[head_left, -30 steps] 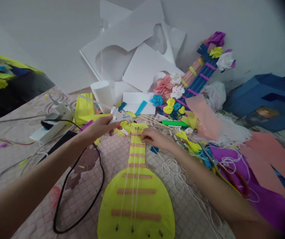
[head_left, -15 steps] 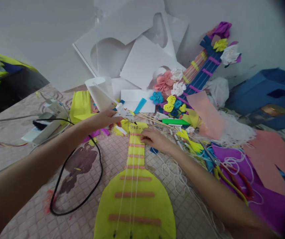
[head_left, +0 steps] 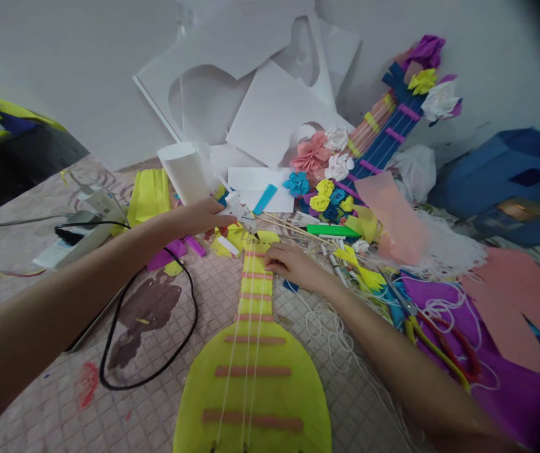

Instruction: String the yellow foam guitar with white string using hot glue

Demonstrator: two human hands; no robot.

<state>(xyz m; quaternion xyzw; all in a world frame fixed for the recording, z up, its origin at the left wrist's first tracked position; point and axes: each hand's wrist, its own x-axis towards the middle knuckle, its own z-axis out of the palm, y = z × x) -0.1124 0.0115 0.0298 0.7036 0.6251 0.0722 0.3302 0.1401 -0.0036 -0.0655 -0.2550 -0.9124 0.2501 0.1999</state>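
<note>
A yellow paper lute (head_left: 253,349) lies flat in front of me, with orange strips across it and white strings running along its length. My left hand (head_left: 203,216) is closed around a white glue gun (head_left: 239,206), and the gun's dark nozzle points down at the top end of the lute's neck. At the right edge of the neck, my right hand (head_left: 291,263) has its fingers curled and pressed against it near the upper strips. Its fingertips are partly hidden.
A black cable (head_left: 193,314) loops left of the lute, near a white power strip (head_left: 74,245). Scissors (head_left: 406,302), white string (head_left: 333,333) and paper scraps lie to the right. Behind stand a decorated blue paper instrument (head_left: 383,145) and white cut-out boards (head_left: 260,123).
My left hand has moved slightly right and down with the glue gun, bringing its nozzle closer to the lute's top end. My right hand stays on the neck.
</note>
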